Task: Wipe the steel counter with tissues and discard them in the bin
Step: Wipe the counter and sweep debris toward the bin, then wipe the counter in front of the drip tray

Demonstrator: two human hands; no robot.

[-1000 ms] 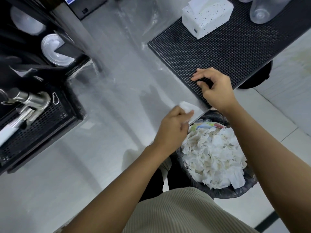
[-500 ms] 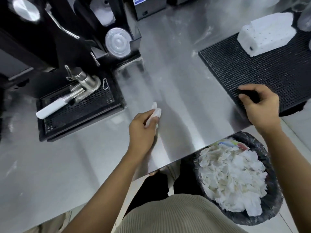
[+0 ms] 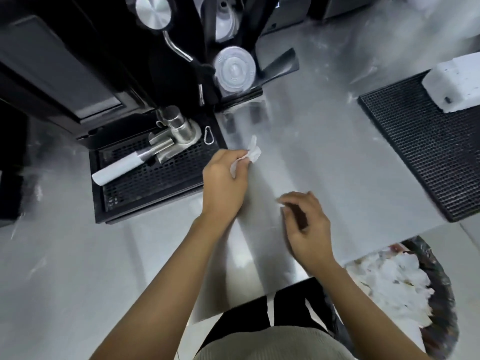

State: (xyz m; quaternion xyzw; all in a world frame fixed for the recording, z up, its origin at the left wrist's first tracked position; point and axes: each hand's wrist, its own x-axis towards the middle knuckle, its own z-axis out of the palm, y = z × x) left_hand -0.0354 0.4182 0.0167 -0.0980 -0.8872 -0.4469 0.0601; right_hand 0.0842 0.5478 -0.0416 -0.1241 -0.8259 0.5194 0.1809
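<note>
Change: right hand (image 3: pixel 306 227) is moving off the mat (image 3: pixel 428 157) toward the left hand (image 3: pixel 226 178).
Left hand: is pinching the tissue (image 3: pixel 251 153).
Tissue: white, crumpled, sticking out past left fingertips, over the steel counter (image 3: pixel 324 157).
Right hand: is blurring; grasp cannot be told.

Counts. Hands: 2, left hand (image 3: pixel 224 178) and right hand (image 3: pixel 307 227). Loose tissue (image 3: pixel 253 152): 1. Bin (image 3: pixel 441 276): 1, its crumpled tissues (image 3: pixel 389 281) too many and too blurred to count. Tissue box (image 3: pixel 457 84): 1. Mat (image 3: pixel 428 157): 1. Drip tray (image 3: pixel 155 183): 1. Portafilter (image 3: pixel 166 144): 1. Lid (image 3: pixel 234 70): 1. Clip (image 3: pixel 208 135): 1. Knob (image 3: pixel 153 12): 1.
</note>
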